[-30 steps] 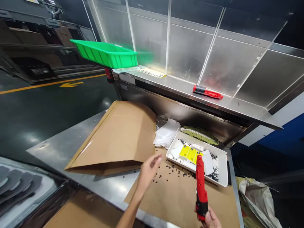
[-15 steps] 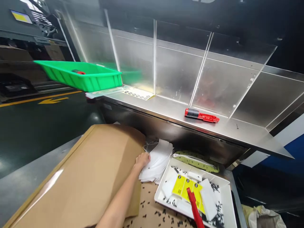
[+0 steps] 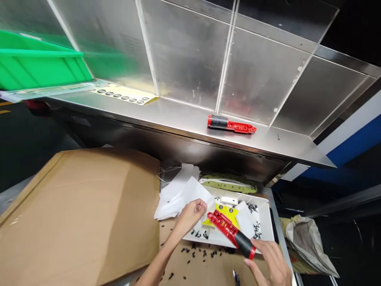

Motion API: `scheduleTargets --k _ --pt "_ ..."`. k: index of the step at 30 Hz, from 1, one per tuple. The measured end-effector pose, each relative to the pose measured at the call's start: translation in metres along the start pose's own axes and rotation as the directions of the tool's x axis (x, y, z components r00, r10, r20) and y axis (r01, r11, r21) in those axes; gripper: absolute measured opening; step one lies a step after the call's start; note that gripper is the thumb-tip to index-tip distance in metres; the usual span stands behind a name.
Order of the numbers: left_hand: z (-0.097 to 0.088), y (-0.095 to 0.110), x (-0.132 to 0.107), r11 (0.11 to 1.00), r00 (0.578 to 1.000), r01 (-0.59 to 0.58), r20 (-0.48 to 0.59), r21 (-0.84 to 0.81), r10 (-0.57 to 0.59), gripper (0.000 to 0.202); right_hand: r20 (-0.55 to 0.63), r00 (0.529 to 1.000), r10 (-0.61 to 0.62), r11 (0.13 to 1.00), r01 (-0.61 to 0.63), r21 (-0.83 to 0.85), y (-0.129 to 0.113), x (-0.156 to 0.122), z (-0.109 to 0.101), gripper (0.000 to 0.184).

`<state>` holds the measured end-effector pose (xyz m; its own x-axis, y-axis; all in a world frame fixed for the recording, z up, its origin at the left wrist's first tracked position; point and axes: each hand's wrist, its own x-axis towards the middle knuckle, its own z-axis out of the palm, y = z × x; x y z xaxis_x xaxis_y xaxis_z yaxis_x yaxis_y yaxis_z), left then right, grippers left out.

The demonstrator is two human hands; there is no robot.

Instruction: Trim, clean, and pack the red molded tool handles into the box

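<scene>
My left hand pinches a white sheet lifted from the pile of white sheets beside the white tray. My right hand holds the black end of a red-and-black plastic tool that lies slanted over the tray. In the tray lie yellow labels, white cards and small black pieces. A second red-and-black tool rests on the steel shelf above.
A large brown cardboard piece covers the left of the table. Small black pieces are scattered on brown paper below the tray. A green bin stands on the shelf's left end. A crumpled bag lies at the right.
My left hand has taken a white sheet off the pile and drawn it toward the tray. My right hand has tipped the red tool over the tray. The view has shifted right and closer.
</scene>
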<state>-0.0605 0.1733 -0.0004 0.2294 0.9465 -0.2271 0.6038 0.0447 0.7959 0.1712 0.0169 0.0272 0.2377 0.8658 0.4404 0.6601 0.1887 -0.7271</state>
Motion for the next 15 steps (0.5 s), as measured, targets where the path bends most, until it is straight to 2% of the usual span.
scheduleTargets --k 5,7,11,15 --pt "0.018 0.021 -0.025 0.99 0.996 -0.09 -0.017 -0.109 0.088 0.022 -0.01 0.989 -0.146 0.985 0.145 -0.097 0.008 -0.014 -0.011 0.021" --pt "0.021 0.031 -0.036 0.984 0.991 -0.133 -0.05 -0.118 0.127 0.021 0.03 0.978 -0.205 0.967 0.207 -0.146 0.013 -0.02 -0.017 0.022" --pt "0.03 0.05 -0.059 0.971 0.973 -0.218 -0.1 -0.098 0.208 0.034 0.153 0.937 -0.313 0.907 0.343 -0.245 0.021 -0.023 -0.033 0.025" --pt "0.047 0.063 -0.075 0.959 0.961 -0.27 -0.091 -0.082 0.262 0.037 0.102 0.945 -0.311 0.884 0.327 -0.335 0.02 -0.023 -0.045 0.024"
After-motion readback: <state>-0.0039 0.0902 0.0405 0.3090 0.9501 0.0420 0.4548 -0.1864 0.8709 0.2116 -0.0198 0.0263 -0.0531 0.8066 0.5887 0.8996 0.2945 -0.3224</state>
